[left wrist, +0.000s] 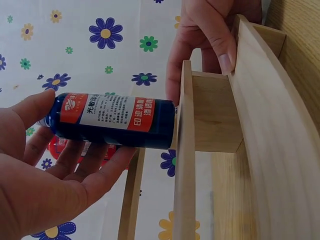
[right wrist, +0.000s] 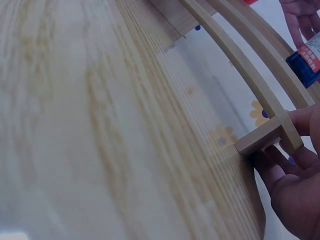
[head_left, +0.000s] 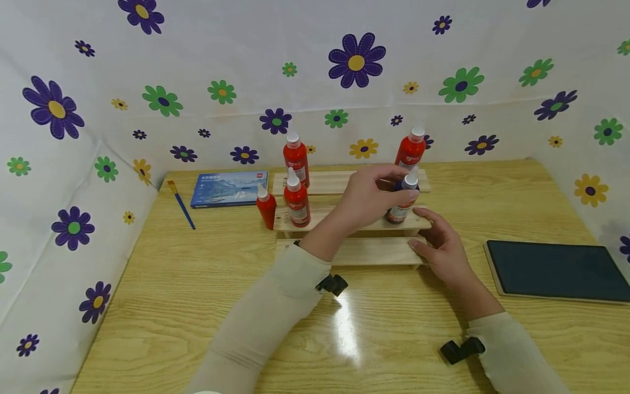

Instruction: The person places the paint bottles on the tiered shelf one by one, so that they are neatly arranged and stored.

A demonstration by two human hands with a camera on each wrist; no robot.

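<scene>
My left hand (head_left: 369, 198) grips a dark blue ink bottle (left wrist: 115, 120) with a white-and-red label, thumb and fingers around its upper part. In the left wrist view its base is right at the middle board of the three-tier wooden rack (head_left: 371, 251). My right hand (head_left: 447, 249) holds the rack's right end, its thumb at the lowest board and fingers by the middle one. Close behind the blue bottle, a red bottle (head_left: 410, 150) stands on the top board. At the left end are a red bottle (head_left: 295, 158) on top and another red bottle (head_left: 297, 205) on the middle board.
A smaller red bottle (head_left: 266, 208) is beside the rack's left end. Further left lie a blue paint box (head_left: 228, 189) and a paintbrush (head_left: 182, 207). A dark tablet (head_left: 558, 271) lies to the right. Flower-patterned cloth (head_left: 305, 33) rises behind the table.
</scene>
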